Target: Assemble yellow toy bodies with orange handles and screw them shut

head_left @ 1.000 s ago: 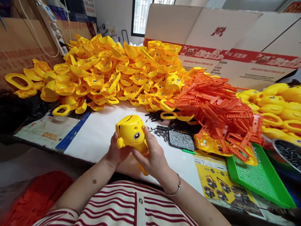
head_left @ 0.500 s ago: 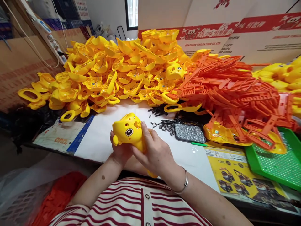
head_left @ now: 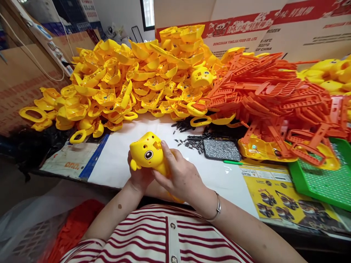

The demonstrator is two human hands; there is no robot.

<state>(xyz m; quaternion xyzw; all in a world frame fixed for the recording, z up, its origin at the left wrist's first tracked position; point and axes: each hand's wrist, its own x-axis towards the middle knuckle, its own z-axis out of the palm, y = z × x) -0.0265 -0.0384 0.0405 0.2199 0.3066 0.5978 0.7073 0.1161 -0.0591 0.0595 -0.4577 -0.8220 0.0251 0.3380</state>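
Observation:
A yellow plastic duck toy [head_left: 146, 153] with a black eye is held in both hands over the near edge of the white table [head_left: 117, 160]. My left hand [head_left: 138, 177] cups it from below and behind, fingers wrapped round it. My right hand [head_left: 179, 175] grips its right side, index finger stretched up onto the top by a square hole. The toy's lower part is hidden behind my right hand.
A big heap of yellow shells [head_left: 131, 80] fills the back left, a heap of orange frames [head_left: 276, 98] the back right. Small black screws [head_left: 193, 142] lie beside a grey tray [head_left: 221, 149]. A green tray [head_left: 320, 182] is right, cardboard boxes [head_left: 274, 25] behind.
The toy has been turned a little in my hands and its top now tilts more toward me. The view has shifted left and down. Both hands keep their hold.

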